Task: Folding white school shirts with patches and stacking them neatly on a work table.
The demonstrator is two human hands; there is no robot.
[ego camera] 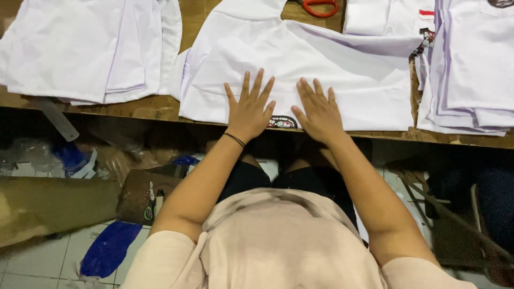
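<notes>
Head camera looks down on a long brown wooden worktable (160,109) spread with white cloth. Largest at the centre is a white cotton shirt (332,69) lying flat at the near edge, a small dark printed patch (282,122) at its hem. Both hands press on it, palms down and fingers spread, gripping nothing: the left hand (249,107) just beside the right hand (320,112). It looks like smoothing before a fold; a next move would call for a pinch on an edge or sleeve. Folded white garments (91,48) lie to the left, a stack of white shirts (471,69) crowds the right, limiting room there. Orange-handled scissors (320,7) rest beyond. A thin black wristband (234,140) circles the left wrist.
</notes>
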